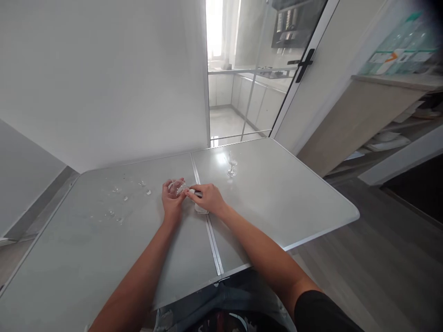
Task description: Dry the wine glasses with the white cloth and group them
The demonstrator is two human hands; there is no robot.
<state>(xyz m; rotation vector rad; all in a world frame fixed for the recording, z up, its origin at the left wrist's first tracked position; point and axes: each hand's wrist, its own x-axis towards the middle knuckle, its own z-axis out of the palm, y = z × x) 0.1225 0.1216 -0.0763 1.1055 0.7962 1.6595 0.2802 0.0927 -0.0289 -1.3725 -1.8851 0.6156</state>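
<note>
My left hand [172, 198] is curled around a small clear glass [177, 187] held just above the grey folding table [277, 193]. My right hand [207, 198] is closed on a thin grey pen-like tool [195, 193] whose tip touches the glass. A small white object [201, 210] lies on the table under my right hand. A second clear stemmed glass [231, 165] stands upright farther back, to the right of the table's centre seam.
Several small clear glass bits [119, 203] are scattered on the left table half. A white wall stands behind the table. A glass door [270, 69] opens onto a kitchen. Wooden shelving [380, 115] is at the right, with grey floor below.
</note>
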